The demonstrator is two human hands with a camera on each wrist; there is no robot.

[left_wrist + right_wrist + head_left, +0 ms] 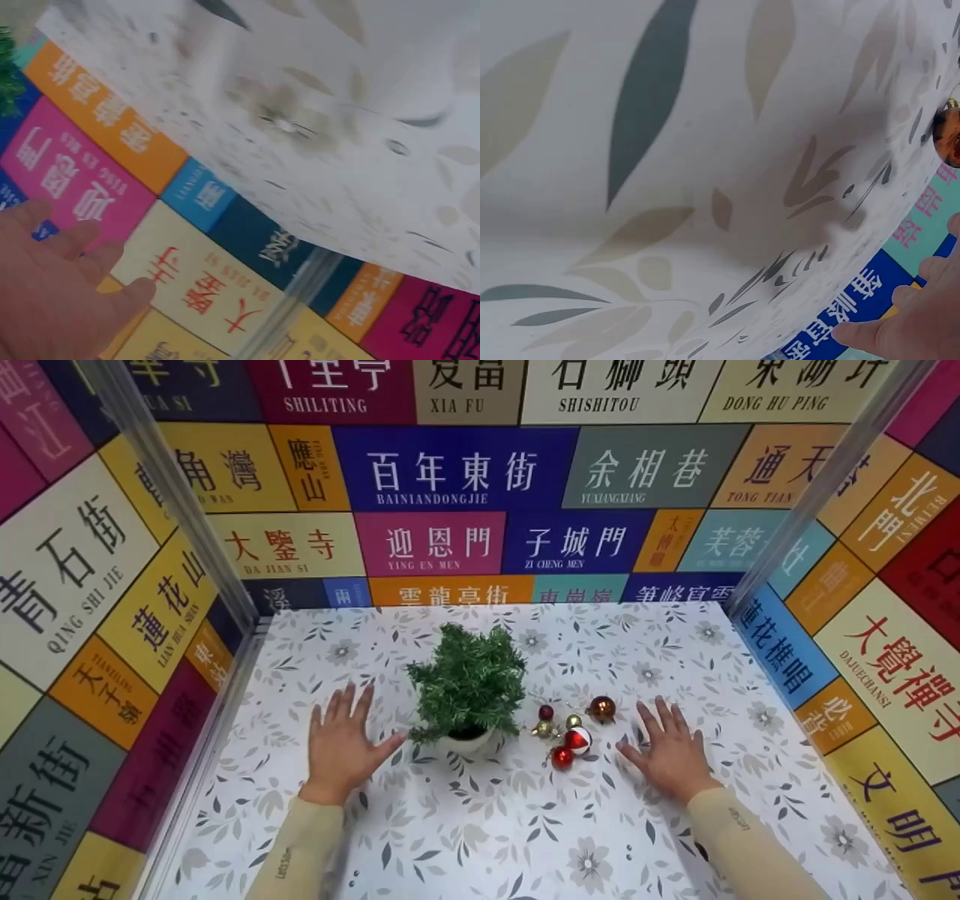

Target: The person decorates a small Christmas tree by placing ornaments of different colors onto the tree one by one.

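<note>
Centre frame in my head view, a small green tree (pixel 471 679) stands upright in a pale pot (pixel 466 745) on a white counter (pixel 480 825) printed with grey leaves and flowers. Just right of it lies a loose cluster: a small dark red bauble (pixel 546 711), gold baubles (pixel 574 721), a red-and-white bauble (pixel 577 740), a bright red bauble (pixel 562 758) and, at the upper right of the group, a brown bauble (pixel 602 708). The left hand (pixel 340 750) is left of the tree, its fingers straight and spread, its thumb aimed at the lowest branches; I cannot tell whether they touch. The right hand (pixel 671 754) is just right of the baubles, well apart from the left, its fingers likewise extended. Beige sleeves (pixel 300 844) run toward the bottom edge, and coloured name panels (pixel 454 469) line the top and both sides.

From the left wrist I get the left hand at lower left, fingers loosely apart, name panels behind it, a bit of the tree at the upper left edge and the counter filling the upper right.

From the right wrist I see part of the right hand at lower right, fingers extended, the brown bauble cut off by the right edge above it, and the counter's leaf print across most of the frame.
</note>
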